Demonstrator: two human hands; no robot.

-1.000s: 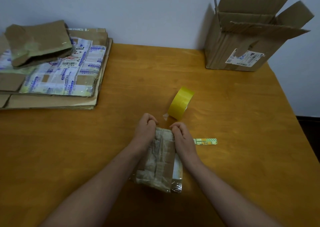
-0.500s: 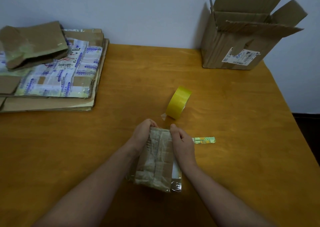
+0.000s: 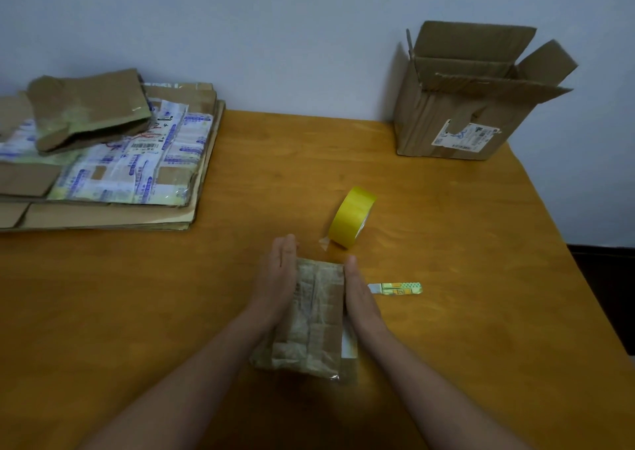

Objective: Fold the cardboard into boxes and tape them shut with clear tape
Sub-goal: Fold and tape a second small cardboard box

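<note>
A small cardboard box point(image 3: 314, 319), wrapped in worn clear tape, lies on the wooden table point(image 3: 446, 278) in front of me. My left hand point(image 3: 278, 278) presses flat against its left side with straight fingers. My right hand point(image 3: 360, 295) presses flat against its right side, fingers also straight. A yellowish roll of tape point(image 3: 352, 217) stands on edge just beyond the box, a short loose end sticking out at its base. A small box cutter point(image 3: 395, 289) lies to the right of my right hand.
A stack of flattened cardboard point(image 3: 113, 178) with printed tape sits at the far left, a folded brown piece point(image 3: 89, 109) on top. An open cardboard box point(image 3: 470, 106) with raised flaps stands at the back right against the wall. The table edge runs down the right.
Both hands have uncurled from the box's far end and slid to its two sides, fingers now straight. The box stays in place.
</note>
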